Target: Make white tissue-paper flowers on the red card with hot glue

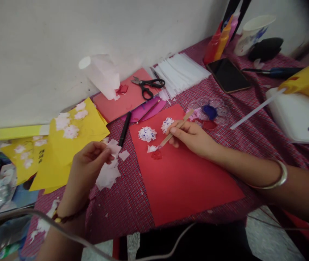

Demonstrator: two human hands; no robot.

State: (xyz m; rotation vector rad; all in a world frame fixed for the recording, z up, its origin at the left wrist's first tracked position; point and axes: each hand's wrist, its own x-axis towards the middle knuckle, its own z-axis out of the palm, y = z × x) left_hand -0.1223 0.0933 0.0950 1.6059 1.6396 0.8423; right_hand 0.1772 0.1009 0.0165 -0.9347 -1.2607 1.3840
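Red paper sheet [187,188]: flat, matte, lying slightly askew at the near middle of the worktop. On its far left part sit two rosettes with jagged petal edges: left rosette [147,134] and right rosette [167,125], both white paper speckled blue. Near side of these: a small white paper piece [152,148], next to a glossier, darker red patch [157,155].

Right hand [184,137] grips a flat, pale wooden stick [187,116] between thumb and fingers; its lower end is at the small white piece. Left hand [90,165] is off the sheet to the left, thumb and fingertips drawn together over thin, pale pink paper scraps [108,176], angular and loosely heaped; cannot tell whether a scrap is pinched.

Between scraps and sheet: a black pen [125,127], slim, cylindrical. Far right of the sheet: a clear plastic palette [223,105] with scalloped wells, one holding deep blue paint. Far side: black-handled scissors [148,87] on a red pad, beside a fan of white strips [181,72]. Left: yellow sheets [86,132] bearing pale paper blossoms. Underneath: checked, wrinkled red-and-blue cloth [131,206].
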